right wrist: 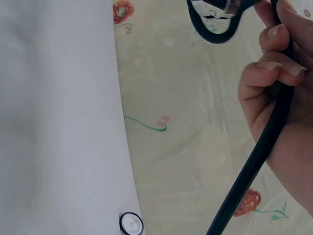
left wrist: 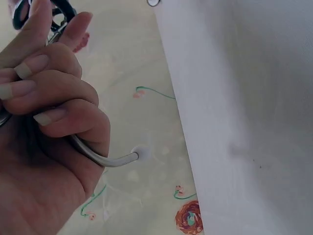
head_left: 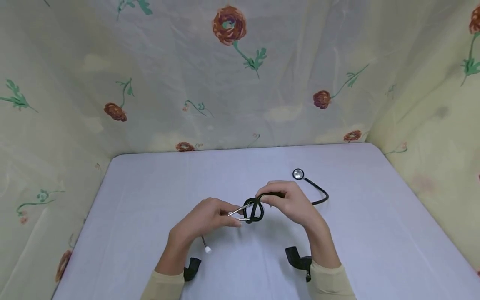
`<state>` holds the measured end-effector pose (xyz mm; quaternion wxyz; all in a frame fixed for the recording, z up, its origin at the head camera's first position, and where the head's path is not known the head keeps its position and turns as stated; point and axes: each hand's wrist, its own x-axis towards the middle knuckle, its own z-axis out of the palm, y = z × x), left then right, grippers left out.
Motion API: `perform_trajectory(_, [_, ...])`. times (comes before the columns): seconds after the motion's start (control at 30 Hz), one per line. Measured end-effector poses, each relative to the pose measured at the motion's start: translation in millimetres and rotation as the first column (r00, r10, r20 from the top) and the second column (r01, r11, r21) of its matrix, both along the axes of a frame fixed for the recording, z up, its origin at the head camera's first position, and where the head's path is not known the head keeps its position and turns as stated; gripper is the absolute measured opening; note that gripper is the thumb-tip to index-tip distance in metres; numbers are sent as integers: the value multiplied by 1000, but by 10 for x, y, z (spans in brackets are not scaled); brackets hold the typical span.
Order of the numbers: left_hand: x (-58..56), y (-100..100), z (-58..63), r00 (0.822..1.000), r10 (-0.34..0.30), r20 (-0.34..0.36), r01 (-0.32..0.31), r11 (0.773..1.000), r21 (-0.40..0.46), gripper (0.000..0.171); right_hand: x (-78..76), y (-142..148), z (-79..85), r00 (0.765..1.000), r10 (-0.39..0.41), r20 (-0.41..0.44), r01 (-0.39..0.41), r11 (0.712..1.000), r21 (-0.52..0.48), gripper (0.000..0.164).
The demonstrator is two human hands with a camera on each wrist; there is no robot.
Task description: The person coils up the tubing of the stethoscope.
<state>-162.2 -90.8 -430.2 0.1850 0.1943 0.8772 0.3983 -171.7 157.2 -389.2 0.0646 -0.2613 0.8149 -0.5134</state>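
Observation:
A stethoscope with black tubing is held between both hands above the white table. My left hand grips its metal ear tubes, fingers curled round them; one white ear tip sticks out below that hand. With my right hand I pinch the black tube, which runs down through the curled fingers. Between the hands the tubing forms a looped coil around the ends of the metal tubes. The round chest piece lies on the table beyond the right hand.
The white table reaches back to a flowered curtain, which also hangs at both sides. Black wrist-worn pieces jut out beside the sleeves.

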Motion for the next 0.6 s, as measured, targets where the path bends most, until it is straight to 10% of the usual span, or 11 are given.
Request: perform_trajectory(0.6, [120,124,133,980,-192,45,182,968,171,36,-127,5,-234,994,-71,84,77,995,-69,16])
